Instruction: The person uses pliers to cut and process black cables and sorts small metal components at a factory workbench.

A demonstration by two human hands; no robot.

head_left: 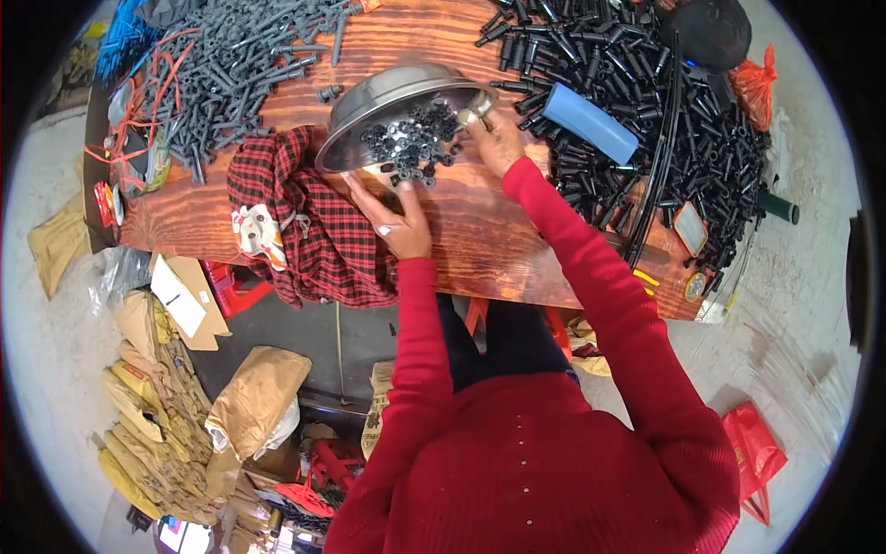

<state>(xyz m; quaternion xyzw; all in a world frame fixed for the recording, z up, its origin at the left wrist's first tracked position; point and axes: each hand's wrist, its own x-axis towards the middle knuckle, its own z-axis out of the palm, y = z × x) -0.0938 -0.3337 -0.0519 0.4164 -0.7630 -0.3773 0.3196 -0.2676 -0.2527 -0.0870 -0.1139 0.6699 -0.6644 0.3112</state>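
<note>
A shiny metal bowl point(380, 96) is tilted toward me above the wooden table, its opening facing me. Many small black ring-like parts point(413, 138), some with a bright sheen, are heaped inside and reach the low rim. At the bowl's right edge my right hand point(498, 143) is closed, gripping the rim; a shiny piece by its fingertips is too small to make out. My left hand point(397, 222) is just under the near rim, palm up, thumb and fingers apart, close to the lowest black parts. Whether it touches the bowl is unclear.
Grey bolt-like parts point(226, 78) pile up at the far left of the table point(480, 249); black tubular parts point(609, 74) cover the right. A blue curved piece point(591, 123) lies on them. Red-black checked cloth point(314, 222) lies by my left hand. Brown sacks point(157, 415) fill the lower left.
</note>
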